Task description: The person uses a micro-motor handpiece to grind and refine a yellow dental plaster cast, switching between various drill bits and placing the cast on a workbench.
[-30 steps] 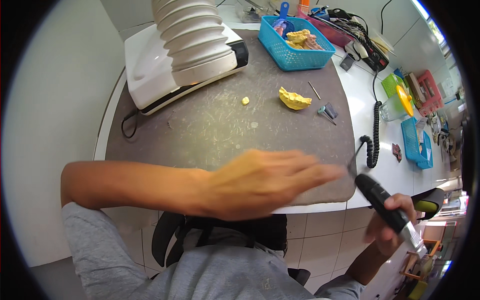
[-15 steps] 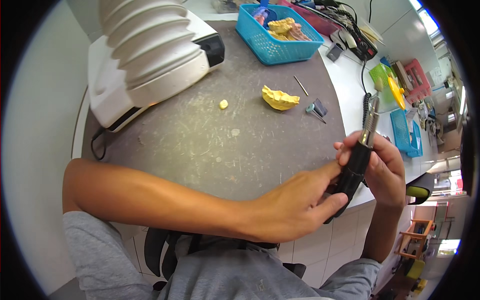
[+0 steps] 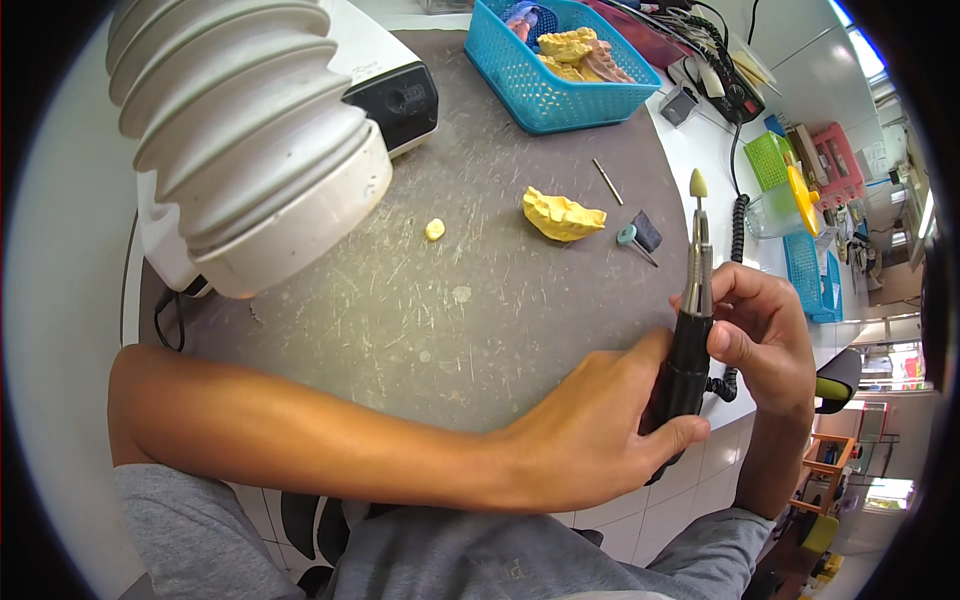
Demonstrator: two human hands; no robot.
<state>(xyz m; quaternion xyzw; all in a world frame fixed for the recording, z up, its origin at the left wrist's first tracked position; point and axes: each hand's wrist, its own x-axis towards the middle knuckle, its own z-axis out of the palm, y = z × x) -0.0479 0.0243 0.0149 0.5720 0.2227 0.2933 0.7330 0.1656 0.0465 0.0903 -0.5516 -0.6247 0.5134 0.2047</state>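
Note:
At the table's right edge I hold a black rotary handpiece (image 3: 686, 365) with a silver collar, tilted nearly upright. A pale green-yellow pointed grinding tip (image 3: 698, 185) sits at its top. My left hand (image 3: 590, 430) is wrapped round the black body from the near side. The fingers of my right hand (image 3: 768, 335) are closed on the handpiece near its metal collar. Beyond the hands lie a yellow dental cast (image 3: 563, 215), a thin metal rod (image 3: 607, 182) and a teal-headed bur (image 3: 628, 235) against a small dark piece (image 3: 647, 230). A small yellow lump (image 3: 434, 230) lies further left.
A white machine (image 3: 165, 230) with a ribbed hose (image 3: 240, 110) fills the left side. At the back stands a blue basket (image 3: 560, 105) with several yellow casts. A coiled cord (image 3: 739, 225), a power strip (image 3: 740, 100) and a yellow-lidded jar (image 3: 785, 210) are at right.
The handpiece has swung more upright, its tip shifting left, and the tip now shows sharply. Both hands still hold it. The whole view has shifted slightly.

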